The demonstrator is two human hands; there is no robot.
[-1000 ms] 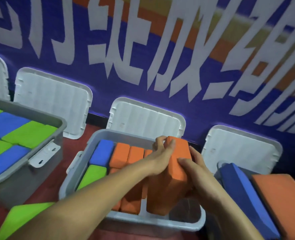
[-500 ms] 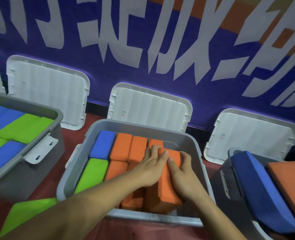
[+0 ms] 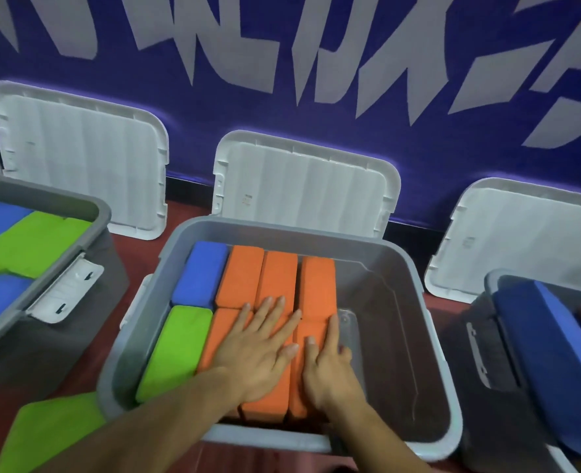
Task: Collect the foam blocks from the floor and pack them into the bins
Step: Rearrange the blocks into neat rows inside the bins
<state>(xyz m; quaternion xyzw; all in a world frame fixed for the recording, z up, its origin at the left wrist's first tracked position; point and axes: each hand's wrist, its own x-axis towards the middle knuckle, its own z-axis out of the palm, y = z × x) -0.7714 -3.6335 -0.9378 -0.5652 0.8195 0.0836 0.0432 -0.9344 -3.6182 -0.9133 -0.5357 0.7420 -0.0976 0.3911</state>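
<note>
Lower left of the frame: the left bin shows blue and green blocks across all of its top that is in view. Below it, a loose block, green, lies on the floor outside any bin, not yet collected. Centre: the middle bin holds a blue block and a green block along its left wall, then orange blocks in rows. Its right part is bare to the bottom, so I judge there is room for more. The left hand lies flat on the orange blocks, fingers straight and spread, gripping nothing. The right hand, just beside it, presses the rightmost orange row with straight fingers and also holds nothing. Right edge: the right bin carries a blue slab, tilted and standing above its rim, apparently not seated. Judgement: packing well advanced, unfinished.
</note>
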